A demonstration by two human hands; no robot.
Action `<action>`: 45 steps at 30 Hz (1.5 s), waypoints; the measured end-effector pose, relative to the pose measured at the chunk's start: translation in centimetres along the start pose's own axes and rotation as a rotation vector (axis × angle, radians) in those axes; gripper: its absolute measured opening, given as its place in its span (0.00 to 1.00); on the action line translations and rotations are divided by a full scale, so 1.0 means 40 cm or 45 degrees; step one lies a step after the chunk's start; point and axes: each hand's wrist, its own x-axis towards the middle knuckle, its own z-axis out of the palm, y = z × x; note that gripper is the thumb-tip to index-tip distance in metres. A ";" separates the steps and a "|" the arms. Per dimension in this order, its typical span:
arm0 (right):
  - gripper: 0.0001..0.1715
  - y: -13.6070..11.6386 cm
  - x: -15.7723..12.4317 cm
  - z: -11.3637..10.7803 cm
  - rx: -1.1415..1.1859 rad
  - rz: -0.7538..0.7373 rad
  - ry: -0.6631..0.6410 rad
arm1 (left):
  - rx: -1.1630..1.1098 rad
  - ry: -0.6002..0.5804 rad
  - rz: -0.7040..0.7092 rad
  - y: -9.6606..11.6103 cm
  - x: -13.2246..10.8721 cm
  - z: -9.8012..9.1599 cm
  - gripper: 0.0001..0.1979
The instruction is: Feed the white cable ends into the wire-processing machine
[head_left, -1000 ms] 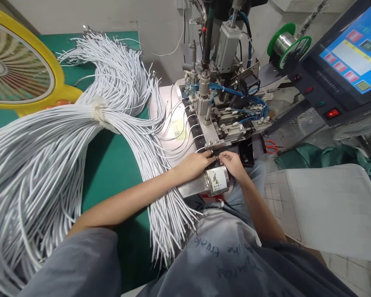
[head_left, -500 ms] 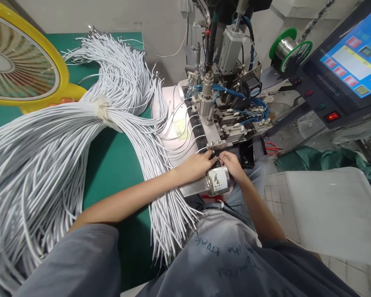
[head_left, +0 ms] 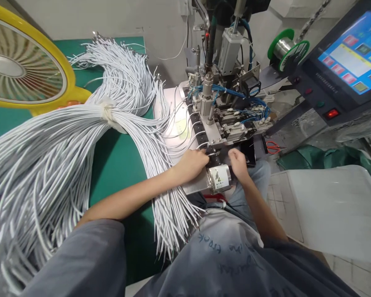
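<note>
My left hand (head_left: 195,164) is closed at the front of the bench machine (head_left: 212,132). A thin pale cable end with a metallic tip (head_left: 215,154) pokes out past its fingertips. To its right my right hand (head_left: 238,163) is apart from it, fingers curled in and slightly blurred; whether anything is in them is hidden. Below and between the hands is a metal cylinder with a white label (head_left: 220,178). Several white cables (head_left: 185,145) run into the machine's black slotted strip. A tied bundle of white cables (head_left: 136,142) passes under my left forearm.
A yellow fan (head_left: 69,78) stands on the green mat (head_left: 111,165) at the left. Right of the machine are a solder wire spool (head_left: 282,50), a touchscreen panel (head_left: 352,53), red-handled scissors (head_left: 272,147) and a white plastic bin (head_left: 336,206). A black tray (head_left: 250,154) lies beside my right hand.
My hands were together at the machine's front edge; now my right hand has drawn away to the right. My left hand has shifted slightly left. The view has turned a little.
</note>
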 end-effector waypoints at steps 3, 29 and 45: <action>0.13 -0.047 -0.083 0.011 -0.093 -0.123 0.215 | 0.053 0.041 -0.134 -0.006 0.003 0.005 0.15; 0.14 -0.122 -0.102 -0.013 -0.171 -0.067 -0.422 | -0.778 0.232 0.273 0.029 -0.014 -0.026 0.19; 0.12 -0.101 -0.071 0.022 0.596 -0.081 0.026 | -0.996 0.437 0.301 0.003 0.005 0.003 0.12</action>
